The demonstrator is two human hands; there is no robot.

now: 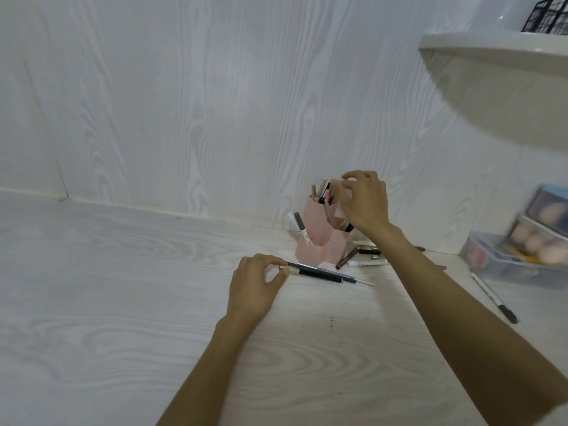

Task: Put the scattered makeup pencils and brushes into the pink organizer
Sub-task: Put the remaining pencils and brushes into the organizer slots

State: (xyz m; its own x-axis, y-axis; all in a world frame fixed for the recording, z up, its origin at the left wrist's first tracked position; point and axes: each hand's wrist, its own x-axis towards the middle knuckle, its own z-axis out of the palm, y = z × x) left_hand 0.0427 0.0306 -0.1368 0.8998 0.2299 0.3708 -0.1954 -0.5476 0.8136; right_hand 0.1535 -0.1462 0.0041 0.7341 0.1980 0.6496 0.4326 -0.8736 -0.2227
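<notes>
Table (123, 302): pale wood-grain, meeting a matching wall; bears all items below.

Clear box (504, 256): right edge, blurred; rounded pinkish contents, not identifiable. A pen (495, 298) lies just in front.

Pink organizer (319, 238): stands against the wall, several stepped compartments; the tall rear one already holds upright pencils, a front one a dark-capped pen. Its right side is hidden behind the right forearm.

Right hand (362, 204): over the rear compartment, fingers curled at the pencil tops; whether it pinches one or has let go, I cannot tell.

Left hand (255, 284): on the table in front of the organizer, thumb and forefinger pinching the near end of a bundle of pencils (325, 273) lying flat, seemingly two or three, exact count unclear.

Loose pencils (359, 256): small heap beside the organizer, partly covered by the right wrist.

Step, as judged: mid-task, loading the rear compartment. Next move calls for lifting the left bundle, tipping it upright and dropping it into a free compartment.
</notes>
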